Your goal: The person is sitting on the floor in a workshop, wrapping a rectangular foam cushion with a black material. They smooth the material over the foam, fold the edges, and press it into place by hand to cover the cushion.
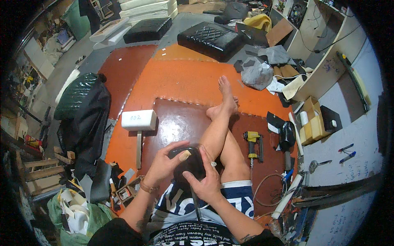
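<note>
My left hand (168, 162) and my right hand (203, 180) are closed around a dark, rounded, padded-looking object (186, 164) held over my lap. My left thumb, with a pale yellowish covering, rests on its top; my right thumb presses near its lower part, and the right fingers wrap its side. A narrow dark piece hangs below it. To the left lies a white block (138, 119) on a wooden handle (139, 149). A yellow-and-black nail gun (252, 145) with a hose lies right of my bare legs (219, 139).
Black quilted cushions (209, 41) lie on orange and brown floor panels (176, 78). Dark covered padding (82, 106) and a green bag of scraps (72, 213) are at the left. Shelving (312, 49), yellow foam (310, 119) and dark tools (287, 135) line the right.
</note>
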`<action>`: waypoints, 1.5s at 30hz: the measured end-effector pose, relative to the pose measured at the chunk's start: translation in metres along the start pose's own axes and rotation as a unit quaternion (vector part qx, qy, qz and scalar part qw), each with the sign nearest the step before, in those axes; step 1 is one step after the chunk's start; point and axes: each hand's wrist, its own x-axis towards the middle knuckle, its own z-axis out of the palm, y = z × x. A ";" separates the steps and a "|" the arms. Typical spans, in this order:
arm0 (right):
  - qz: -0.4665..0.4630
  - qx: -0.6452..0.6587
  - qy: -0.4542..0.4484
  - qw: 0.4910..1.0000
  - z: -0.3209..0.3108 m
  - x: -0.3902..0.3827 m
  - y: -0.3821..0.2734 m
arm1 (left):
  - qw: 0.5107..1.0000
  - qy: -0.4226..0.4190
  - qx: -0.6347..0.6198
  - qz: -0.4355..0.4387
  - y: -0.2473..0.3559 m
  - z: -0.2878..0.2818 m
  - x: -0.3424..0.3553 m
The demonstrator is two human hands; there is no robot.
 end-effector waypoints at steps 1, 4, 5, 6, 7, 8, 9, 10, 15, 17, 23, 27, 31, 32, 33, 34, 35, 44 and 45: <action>0.000 0.004 0.008 1.000 0.001 0.000 0.001 | 1.000 -0.014 0.013 0.008 -0.001 -0.003 0.002; 0.030 0.036 0.022 0.999 0.001 -0.001 0.002 | 0.999 0.011 -0.045 -0.013 0.001 0.006 0.000; 0.060 0.061 0.019 0.996 0.001 -0.002 0.001 | 1.000 0.017 -0.016 -0.004 0.000 0.006 0.001; 0.090 0.085 0.015 0.992 0.001 -0.002 0.000 | 1.000 0.022 0.012 0.004 -0.001 0.006 0.003; 0.125 0.092 0.027 0.987 0.000 0.002 -0.003 | 0.999 0.026 0.038 0.011 -0.004 0.008 0.004; 0.164 0.100 0.037 0.981 0.001 0.009 -0.009 | 0.999 0.040 0.031 -0.001 -0.003 0.012 0.004; 0.201 0.109 0.048 0.972 0.002 0.015 -0.015 | 0.998 0.053 0.024 -0.012 0.000 0.017 0.005; 0.208 0.073 0.044 0.974 0.001 0.022 -0.020 | 0.997 0.065 0.018 -0.021 0.003 0.020 0.006; 0.099 0.020 -0.001 0.995 -0.003 0.019 0.000 | 0.997 0.049 0.058 -0.018 0.004 0.018 0.006; 0.064 0.012 -0.004 0.998 -0.002 0.014 0.002 | 0.997 0.057 0.054 -0.011 0.003 0.016 0.005; 0.040 0.037 -0.047 0.997 -0.008 0.006 0.001 | 1.000 -0.008 -0.028 0.002 -0.004 0.002 0.004; 0.042 0.084 -0.061 0.994 -0.014 0.012 -0.005 | 0.992 -0.113 -0.060 -0.005 -0.007 -0.019 0.004; 0.114 0.170 -0.015 0.979 0.001 0.015 0.011 | 0.995 -0.089 -0.045 -0.001 0.000 -0.009 0.005; 0.097 0.122 -0.016 0.988 0.002 0.015 0.010 | 0.996 -0.083 -0.032 -0.001 -0.001 -0.009 0.006; 0.079 0.073 -0.018 0.994 0.003 0.016 0.009 | 0.997 -0.076 -0.019 -0.001 -0.001 -0.009 0.007; 0.070 0.044 -0.008 0.997 0.005 0.014 0.005 | 0.997 -0.071 -0.008 0.004 -0.002 -0.009 0.007; 0.061 0.015 0.002 0.998 0.008 0.013 -0.001 | 0.998 -0.066 0.004 0.009 -0.003 -0.010 0.007; 0.028 -0.027 0.049 0.998 0.008 -0.004 -0.006 | 1.000 -0.026 -0.008 -0.004 0.004 0.002 0.005; 0.028 -0.027 0.045 0.998 0.010 -0.005 0.001 | 1.000 -0.024 -0.004 -0.007 0.005 0.002 0.005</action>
